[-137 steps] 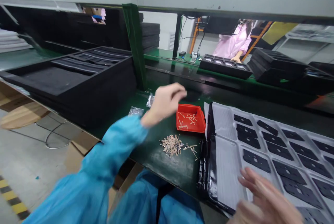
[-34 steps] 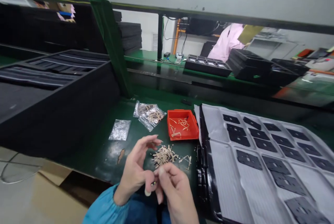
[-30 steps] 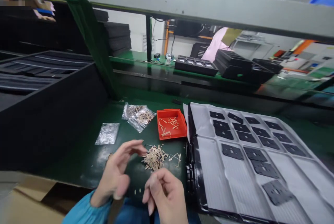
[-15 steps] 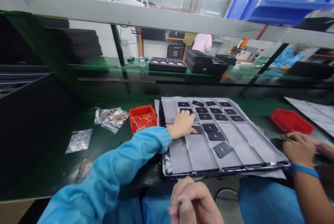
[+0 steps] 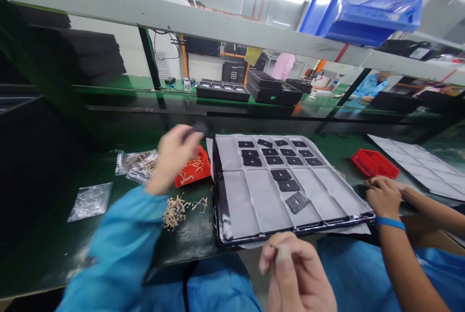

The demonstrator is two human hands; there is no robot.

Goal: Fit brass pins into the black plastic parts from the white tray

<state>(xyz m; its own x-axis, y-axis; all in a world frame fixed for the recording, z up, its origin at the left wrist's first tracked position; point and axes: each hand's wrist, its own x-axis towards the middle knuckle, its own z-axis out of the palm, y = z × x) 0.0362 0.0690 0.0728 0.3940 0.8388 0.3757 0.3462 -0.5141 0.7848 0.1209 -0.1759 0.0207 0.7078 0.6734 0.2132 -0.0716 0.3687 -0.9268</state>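
Note:
My left hand (image 5: 174,157), blurred by motion, grips a dark plate (image 5: 196,131) above the left red bin (image 5: 198,170). Low in the view, my right hand (image 5: 296,271) is closed in a pinch before the tray's front edge; anything between its fingertips is too small to make out. A large tray (image 5: 238,200) lined with white sheet holds several flat black plates (image 5: 281,175) in its compartments. One grey-black plate (image 5: 297,202) lies tilted near the front. Small tan strips (image 5: 176,211) form a pile left of the tray.
Clear bags (image 5: 90,200) lie at the left. A co-worker's hands (image 5: 385,195) rest near another red bin (image 5: 376,163) at the right, beside a white-lined tray (image 5: 421,166). A shelf beam (image 5: 218,21) crosses above, with a blue bin (image 5: 363,16) on it.
My left hand has left the tray and moved left and up with a dark plate. The plate formerly under its thumb is gone from the tray. The whole view has shifted, uncovering the strip pile.

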